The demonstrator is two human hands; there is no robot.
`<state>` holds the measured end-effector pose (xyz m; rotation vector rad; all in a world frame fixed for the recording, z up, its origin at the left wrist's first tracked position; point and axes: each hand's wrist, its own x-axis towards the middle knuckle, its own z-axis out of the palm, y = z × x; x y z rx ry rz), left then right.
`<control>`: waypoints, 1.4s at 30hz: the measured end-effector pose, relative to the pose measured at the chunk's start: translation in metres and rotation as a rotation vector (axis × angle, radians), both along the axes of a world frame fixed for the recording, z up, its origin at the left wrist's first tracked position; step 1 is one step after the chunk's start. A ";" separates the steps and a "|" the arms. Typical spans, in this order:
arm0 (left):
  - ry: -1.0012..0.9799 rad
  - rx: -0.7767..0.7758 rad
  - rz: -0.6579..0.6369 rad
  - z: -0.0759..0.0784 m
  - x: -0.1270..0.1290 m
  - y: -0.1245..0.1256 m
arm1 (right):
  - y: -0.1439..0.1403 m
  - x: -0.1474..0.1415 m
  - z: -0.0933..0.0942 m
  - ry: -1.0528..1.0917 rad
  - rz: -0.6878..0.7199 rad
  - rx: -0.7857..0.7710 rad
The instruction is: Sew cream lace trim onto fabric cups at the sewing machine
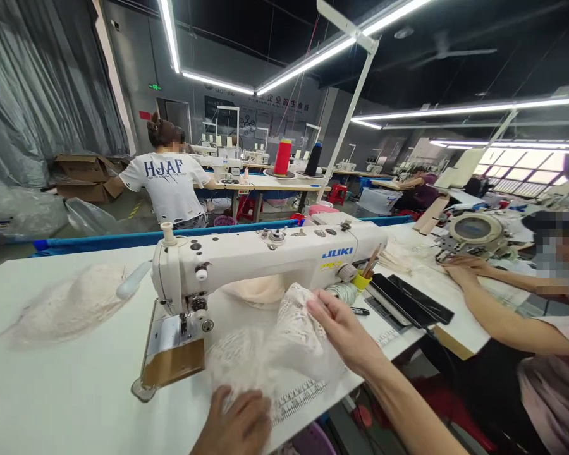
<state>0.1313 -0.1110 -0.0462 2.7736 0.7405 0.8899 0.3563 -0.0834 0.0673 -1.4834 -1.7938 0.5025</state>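
My right hand is closed in a pinch on a piece of cream lace fabric, raised in front of the sewing machine. The sheer lower part of the lace spreads left over the table. My left hand, somewhat blurred, is low at the near edge of this lace, with thumb and fingers apart. The machine's needle and presser foot stand to the left of the lace, apart from both hands. Behind the lace, a peach-coloured cloth piece lies under the machine arm.
A pile of cream lace lies on the left of the white table. Right of the machine are a yellow cup, a thread roll and a black phone-like slab. A co-worker's hands work at another machine.
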 end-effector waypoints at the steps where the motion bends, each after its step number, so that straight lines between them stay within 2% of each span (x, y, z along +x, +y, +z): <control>1: -0.062 -0.142 -0.078 0.010 0.007 0.011 | -0.009 -0.002 0.014 0.249 0.070 -0.088; 2: -0.129 -0.321 -0.075 0.022 0.011 0.019 | -0.017 -0.007 0.024 0.442 0.150 -0.183; 3: -0.168 -0.373 -0.045 0.036 0.012 0.026 | -0.025 -0.016 0.030 0.589 0.217 -0.262; 5: -0.255 -0.517 0.011 0.062 0.002 0.029 | -0.035 -0.039 0.028 0.729 0.294 -0.336; 8: -0.555 -1.132 0.067 0.088 -0.030 0.014 | -0.042 -0.075 0.001 0.745 0.330 -0.317; 10: -0.703 -1.402 0.095 0.093 -0.053 -0.005 | -0.046 -0.096 -0.021 0.745 0.397 -0.356; 12: -0.769 -1.510 0.175 0.092 -0.073 -0.025 | -0.053 -0.114 -0.038 0.775 0.495 -0.447; 14: -0.778 -1.554 0.266 0.089 -0.087 -0.043 | -0.061 -0.128 -0.049 0.824 0.590 -0.575; 17: -0.770 -1.560 0.319 0.086 -0.101 -0.055 | -0.069 -0.142 -0.054 0.880 0.696 -0.749; 19: -0.734 -1.508 0.350 0.089 -0.105 -0.052 | -0.068 -0.146 -0.049 0.810 0.703 -0.755; 22: -0.632 -1.330 0.376 0.099 -0.105 -0.029 | -0.061 -0.145 -0.025 0.564 0.555 -0.554; 25: -0.510 -1.095 0.185 0.111 -0.103 0.002 | -0.057 -0.138 0.012 0.256 0.429 -0.205; 27: -0.426 -0.980 0.043 0.113 -0.107 0.022 | -0.058 -0.134 0.033 0.051 0.521 -0.075; 29: -0.347 -0.916 -0.004 0.107 -0.118 0.039 | -0.055 -0.132 0.040 -0.078 0.698 -0.085; 31: -0.263 -0.876 0.041 0.094 -0.134 0.050 | -0.047 -0.131 0.030 -0.149 0.717 -0.119; 34: -0.175 -0.810 0.205 0.070 -0.157 0.057 | -0.023 -0.132 -0.005 -0.301 0.501 -0.059; 36: -0.152 -0.784 0.311 0.059 -0.163 0.055 | -0.008 -0.135 -0.029 -0.422 0.455 -0.008; 39: -0.097 -0.770 0.388 0.054 -0.154 0.051 | 0.007 -0.142 -0.053 -0.530 0.432 0.044; 42: 0.091 -0.747 0.445 0.053 -0.137 0.051 | 0.012 -0.149 -0.063 -0.538 0.404 0.033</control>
